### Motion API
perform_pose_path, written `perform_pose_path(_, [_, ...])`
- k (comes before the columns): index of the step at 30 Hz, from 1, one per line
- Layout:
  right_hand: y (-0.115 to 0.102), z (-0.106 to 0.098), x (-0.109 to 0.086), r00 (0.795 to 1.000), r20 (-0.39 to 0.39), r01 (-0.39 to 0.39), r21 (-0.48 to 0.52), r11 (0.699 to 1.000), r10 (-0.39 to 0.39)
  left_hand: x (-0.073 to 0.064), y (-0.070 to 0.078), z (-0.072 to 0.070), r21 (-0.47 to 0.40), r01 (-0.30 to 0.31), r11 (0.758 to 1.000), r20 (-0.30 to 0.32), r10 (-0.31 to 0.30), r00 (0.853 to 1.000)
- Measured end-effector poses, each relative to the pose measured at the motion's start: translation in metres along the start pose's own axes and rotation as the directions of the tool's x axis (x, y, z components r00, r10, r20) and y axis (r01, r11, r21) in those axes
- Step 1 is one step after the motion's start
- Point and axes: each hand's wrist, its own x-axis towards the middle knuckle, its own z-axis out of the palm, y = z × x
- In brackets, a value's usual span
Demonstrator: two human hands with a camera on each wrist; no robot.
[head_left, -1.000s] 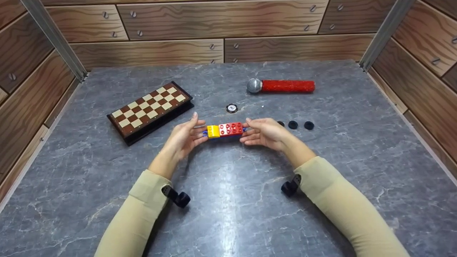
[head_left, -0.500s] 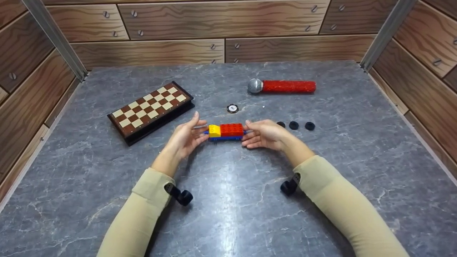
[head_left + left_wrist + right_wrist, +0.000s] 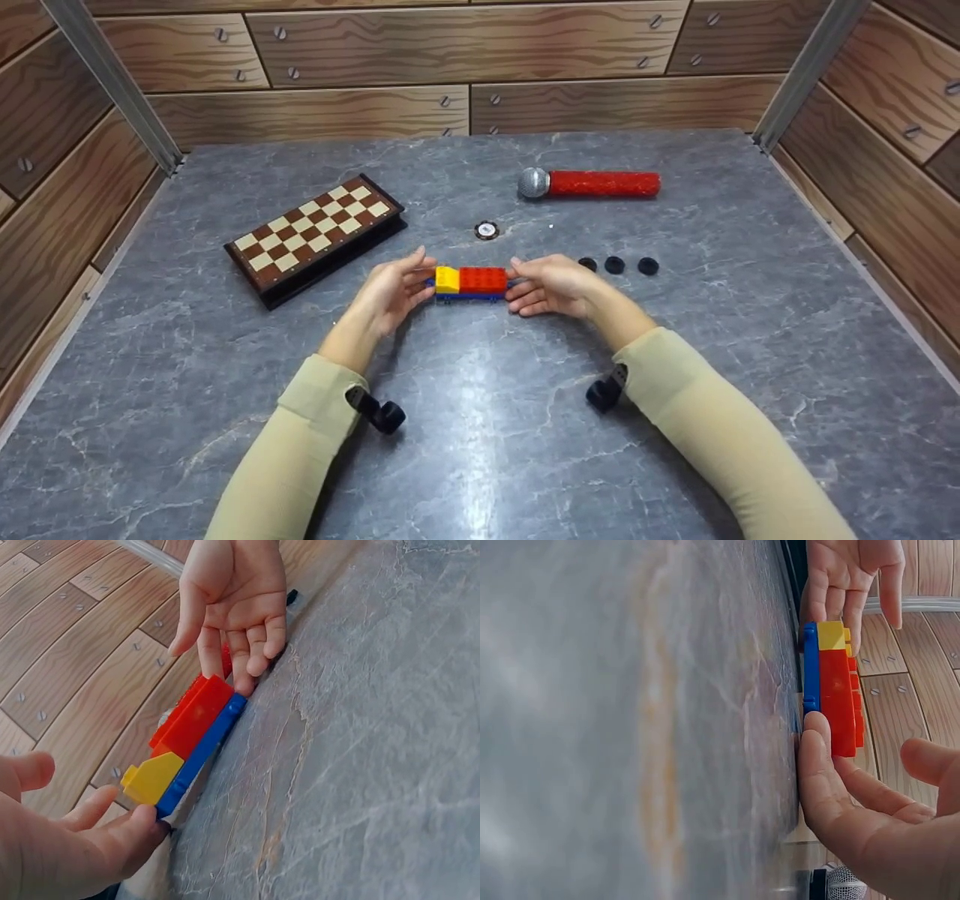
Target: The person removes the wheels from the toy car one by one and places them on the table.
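A toy brick car (image 3: 482,280) spans the gap between the two hands in the head view. It has a red block of bricks (image 3: 199,716), a yellow sloped brick (image 3: 154,778) and a blue base (image 3: 202,754); no wheels show on it. The left hand (image 3: 386,296) touches the yellow end with its fingertips, thumb raised clear. At the red end, the fingertips of the right hand (image 3: 559,289) press against the base, its thumb also apart in the right wrist view. The car is level, close over the tabletop.
Three small black discs (image 3: 615,265) lie right of the right hand. Beyond the car is a poker chip (image 3: 487,230). A red-handled microphone (image 3: 600,184) lies at the back, a folded chessboard box (image 3: 315,236) at the left. Wood-patterned walls (image 3: 465,45) enclose the table.
The car has rolled about its long axis, so its studded top faces the camera less and its blue side shows more. Both hands still support its ends, nearly in place.
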Motion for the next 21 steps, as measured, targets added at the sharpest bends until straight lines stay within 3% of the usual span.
perform_pose_path(9, [0.0, 0.0, 0.0, 1.0, 0.003, 0.008, -0.02, 1.0, -0.008, -0.001, 0.003, -0.003, 0.13, -0.024, 0.991, 0.067, 0.015, 0.998])
perform_pose_path(21, [-0.003, -0.007, -0.007, 1.0, -0.009, 0.026, -0.031, 0.999, -0.026, -0.006, 0.007, -0.018, 0.103, -0.03, 0.994, 0.076, 0.022, 0.997])
